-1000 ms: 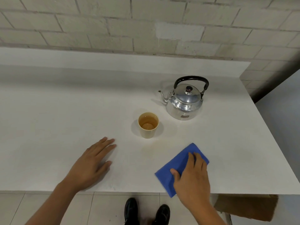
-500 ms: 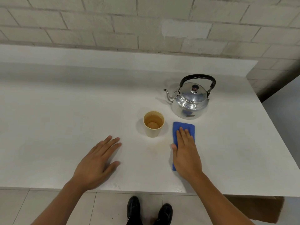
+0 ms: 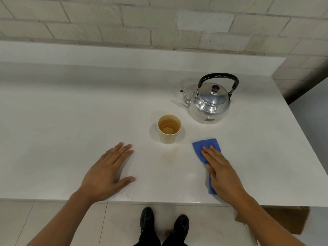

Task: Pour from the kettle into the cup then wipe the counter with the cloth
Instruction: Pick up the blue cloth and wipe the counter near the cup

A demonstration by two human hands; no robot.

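Note:
A shiny metal kettle [image 3: 209,103] with a black handle stands upright on the white counter [image 3: 71,121], spout pointing left. In front of it and to its left stands a beige paper cup [image 3: 169,129] holding brownish liquid. My right hand [image 3: 221,171] lies flat on a blue cloth [image 3: 204,145], pressing it to the counter right of the cup; most of the cloth is hidden under the hand. My left hand [image 3: 106,174] rests palm down on the counter, fingers spread, left of the cup and holding nothing. A faint brownish stain [image 3: 170,155] marks the counter just before the cup.
A pale brick wall [image 3: 159,23] rises behind a raised ledge at the back. The counter's front edge runs just under my wrists, its right edge slants past the kettle. Below are floor tiles, my black shoes [image 3: 163,222] and a brown cardboard piece [image 3: 287,219].
My right hand has slid the blue cloth: forward toward the kettle first, then back toward me and to the right. The left hand, cup and kettle have stayed put.

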